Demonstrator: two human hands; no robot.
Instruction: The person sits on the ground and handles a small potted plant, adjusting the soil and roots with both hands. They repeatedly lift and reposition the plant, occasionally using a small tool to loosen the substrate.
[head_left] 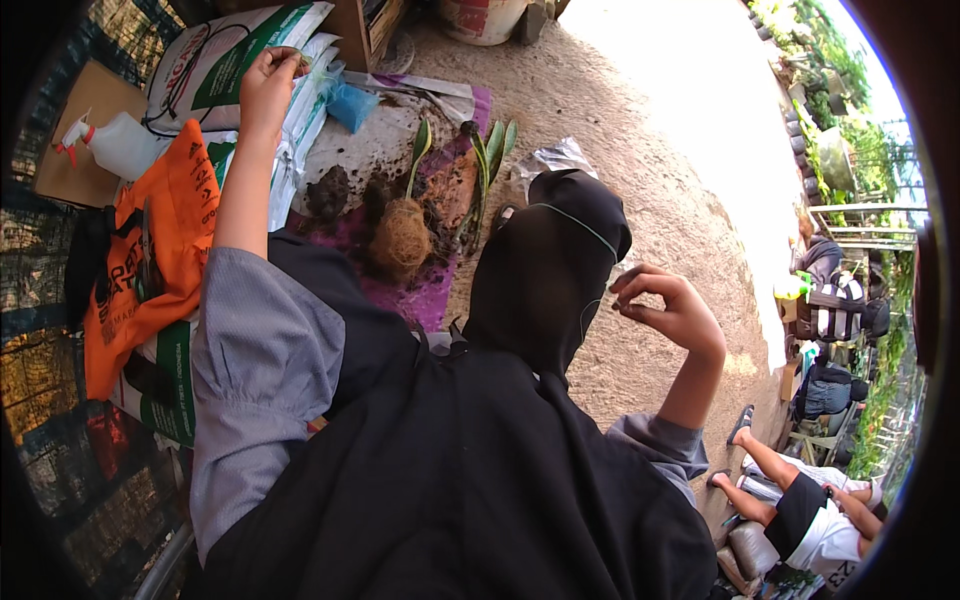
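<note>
Fingers bent, fibre-wrapped root ball (402,240) at rest on the sheet (428,303)

The fingers of the left hand (270,85) bend together, with a small greenish-brown scrap (303,64) at their tips; whether they are clamped on it I cannot tell. The right hand (672,308) is raised well apart from it, its fingers curled toward the thumb. A thin cord (583,232) crosses the black cloth over what looks like a bent knee (535,270), and a loop of it runs close to the right fingertips; whether they pinch it is too fine to make out.

Neither hand touches the root ball. It lies in front of the body on the purple and white sheet, a leaf (420,150) rising from it. I judge it fairly light, springy outside and crumbly within, rough enough not to slip. Cupping it from beneath with spread fingers should serve best; the leaf looks easily bent or torn and makes a poor handle.

Just beside it are loose dark soil (326,195) and a second leafy plant (488,165). Beyond, the left hand is over a white and green sack (222,75), near a blue bag (350,105); an orange bag (165,245) hangs nearer the left sleeve.
</note>
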